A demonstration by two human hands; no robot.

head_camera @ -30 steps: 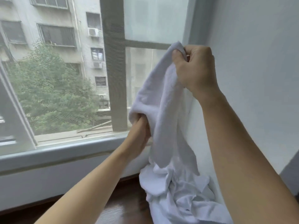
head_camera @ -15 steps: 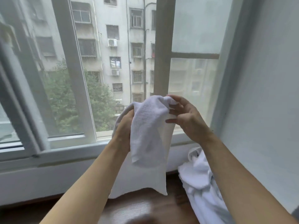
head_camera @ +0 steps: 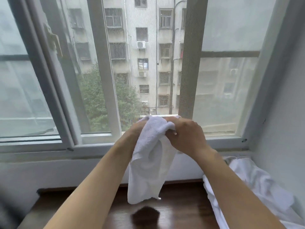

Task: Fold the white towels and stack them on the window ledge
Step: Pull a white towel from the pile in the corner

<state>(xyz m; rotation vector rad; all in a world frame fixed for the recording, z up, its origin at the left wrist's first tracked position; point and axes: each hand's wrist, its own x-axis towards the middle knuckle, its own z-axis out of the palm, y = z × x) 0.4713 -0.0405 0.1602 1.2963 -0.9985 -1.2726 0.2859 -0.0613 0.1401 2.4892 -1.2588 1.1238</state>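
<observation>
Head-camera view: both hands, left hand [head_camera: 137, 129] and right hand [head_camera: 186, 138], gripped a bunched white towel [head_camera: 148, 162]; uneven corners risked a crooked fold near the ledge [head_camera: 181, 200] below.

Towel [head_camera: 148, 162]: white terry cloth, nubby, matt. Ledge [head_camera: 178, 210]: dark wood, glossy. Window frame [head_camera: 105, 80]: smooth, painted white.

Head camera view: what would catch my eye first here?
A white towel hangs mid-frame, gripped at its top by the left hand and the right hand before the window. A heap of white towels lies at lower right on the dark wooden ledge.
</observation>
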